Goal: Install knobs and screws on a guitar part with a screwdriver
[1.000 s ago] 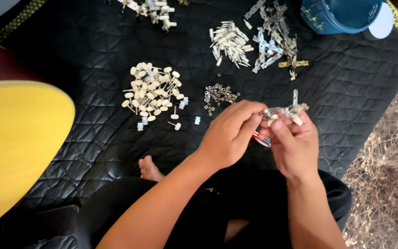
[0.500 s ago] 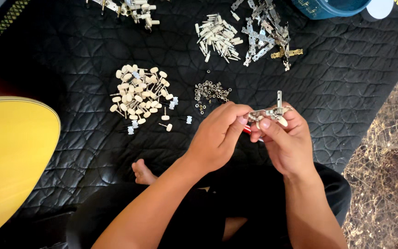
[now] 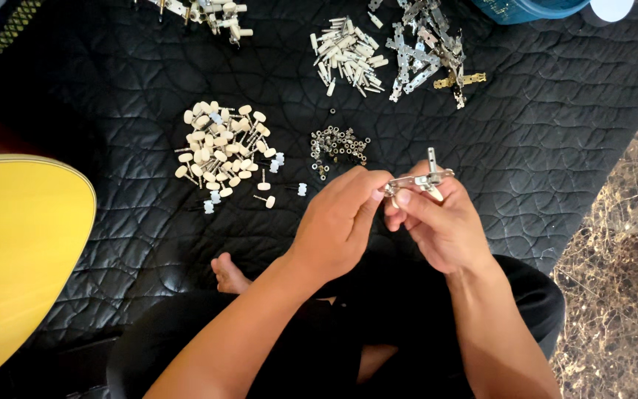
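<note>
lying crosswise between both hands, the small metal tuner plate [image 3: 419, 179] runs left to right above the lap; the right hand [image 3: 437, 225] pinches it from below, the left hand [image 3: 341, 218] nips its near end. tiny screws [image 3: 337, 146] sit just beyond, cream knobs [image 3: 219, 144] farther left on the black quilted mat [image 3: 555, 133].

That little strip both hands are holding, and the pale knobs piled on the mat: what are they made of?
The strip looks like bright plated metal: silvery, with sharp glints. The pale knobs seem to be cream plastic, matte and uniform, on thin metal-looking shafts. The mat appears to be black quilted fabric with a slight sheen.
</note>
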